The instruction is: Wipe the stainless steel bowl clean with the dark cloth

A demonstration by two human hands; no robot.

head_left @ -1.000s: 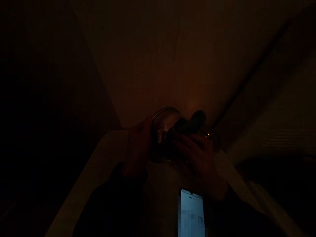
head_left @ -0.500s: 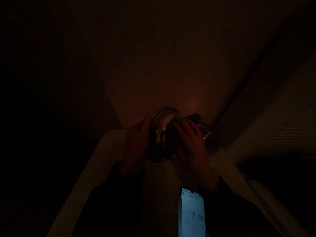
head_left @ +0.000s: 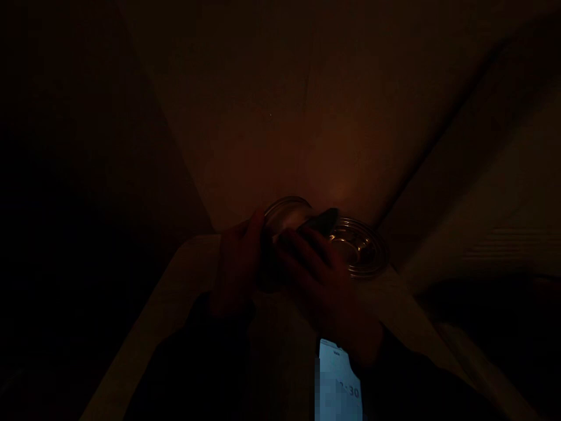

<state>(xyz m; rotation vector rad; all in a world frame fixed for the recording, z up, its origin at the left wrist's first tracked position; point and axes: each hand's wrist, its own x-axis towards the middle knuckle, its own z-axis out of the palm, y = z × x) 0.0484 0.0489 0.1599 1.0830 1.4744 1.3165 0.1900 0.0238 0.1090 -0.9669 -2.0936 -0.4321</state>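
In the dim light my left hand [head_left: 236, 266] grips the left side of a shiny, round metal bowl [head_left: 287, 215], its thumb up along the rim. My right hand [head_left: 322, 275] presses a dark cloth [head_left: 325, 222] against the bowl's surface, fingers bent over it. Most of the bowl's near side is hidden by the hands and deep shadow. Just right of the bowl lies a round metal piece with ringed edges [head_left: 370, 257], perhaps a lid or dish; I cannot tell which.
A light wooden tabletop [head_left: 144, 327] narrows towards a wall [head_left: 263, 146] behind the bowl. Below my right wrist lies a lit phone [head_left: 339, 380], partly covered by the dark sleeve. Darkness hides both far sides.
My right hand and the cloth have slid left and down across the bowl, uncovering more of the ringed metal piece. My left hand stays on the bowl's side.
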